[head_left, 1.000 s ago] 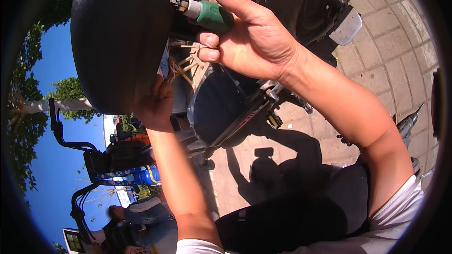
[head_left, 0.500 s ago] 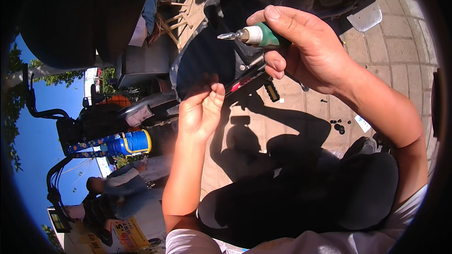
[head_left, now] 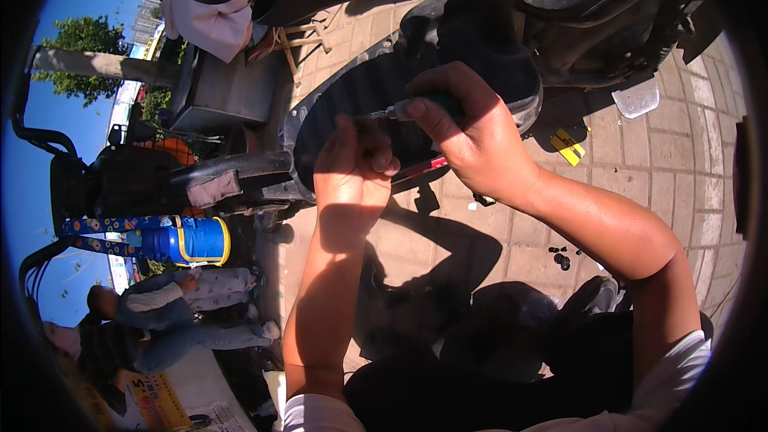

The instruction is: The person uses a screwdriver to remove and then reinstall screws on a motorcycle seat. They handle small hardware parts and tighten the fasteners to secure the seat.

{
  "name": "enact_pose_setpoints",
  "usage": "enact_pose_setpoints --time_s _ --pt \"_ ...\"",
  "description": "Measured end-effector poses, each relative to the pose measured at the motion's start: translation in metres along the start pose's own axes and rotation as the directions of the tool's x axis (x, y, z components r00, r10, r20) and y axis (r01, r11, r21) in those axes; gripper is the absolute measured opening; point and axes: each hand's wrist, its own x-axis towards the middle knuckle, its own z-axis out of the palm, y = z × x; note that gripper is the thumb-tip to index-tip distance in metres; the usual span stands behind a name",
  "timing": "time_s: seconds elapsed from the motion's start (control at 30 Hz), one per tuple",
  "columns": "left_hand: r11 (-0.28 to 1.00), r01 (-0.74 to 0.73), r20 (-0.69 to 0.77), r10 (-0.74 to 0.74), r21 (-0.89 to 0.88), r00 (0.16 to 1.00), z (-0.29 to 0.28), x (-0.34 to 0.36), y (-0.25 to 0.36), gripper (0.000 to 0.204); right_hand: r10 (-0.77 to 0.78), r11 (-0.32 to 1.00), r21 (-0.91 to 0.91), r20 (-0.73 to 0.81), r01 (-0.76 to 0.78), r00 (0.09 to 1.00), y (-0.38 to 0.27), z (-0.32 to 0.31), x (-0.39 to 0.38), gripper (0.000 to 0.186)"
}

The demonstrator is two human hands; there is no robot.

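My right hand [head_left: 472, 132] grips a green-handled screwdriver [head_left: 404, 108] whose metal tip points left. My left hand [head_left: 352, 164] is raised just below and left of that tip, fingers curled together near it; whether they pinch something small I cannot tell. Both hands are in front of a black scooter panel [head_left: 352, 88] with a dark rounded surface.
The black scooter body [head_left: 592, 8] fills the top. Paved bricks [head_left: 672, 160] lie to the right, with small dark bits [head_left: 560, 256] and a yellow scrap [head_left: 568, 146] on them. A blue barrel [head_left: 192, 242], another parked scooter [head_left: 128, 180] and a seated person [head_left: 160, 312] are at left.
The view swung downward. My right hand with the screwdriver came down toward the middle, and my left hand rose to meet the tip in front of the black panel.
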Motion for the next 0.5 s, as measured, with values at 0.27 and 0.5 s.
enact_pose_setpoints --time_s 0.27,0.5 --pt "0.97 -0.132 -0.142 0.164 0.206 0.976 0.016 0.011 0.004 0.04 -0.211 0.977 -0.096 -0.251 0.193 0.945 0.022 0.019 -0.023 0.017" --pt "0.956 -0.158 -0.042 0.173 0.247 0.984 0.015 0.015 0.009 0.038 -0.25 0.968 -0.062 -0.251 0.243 0.935 0.018 0.038 -0.015 0.022"
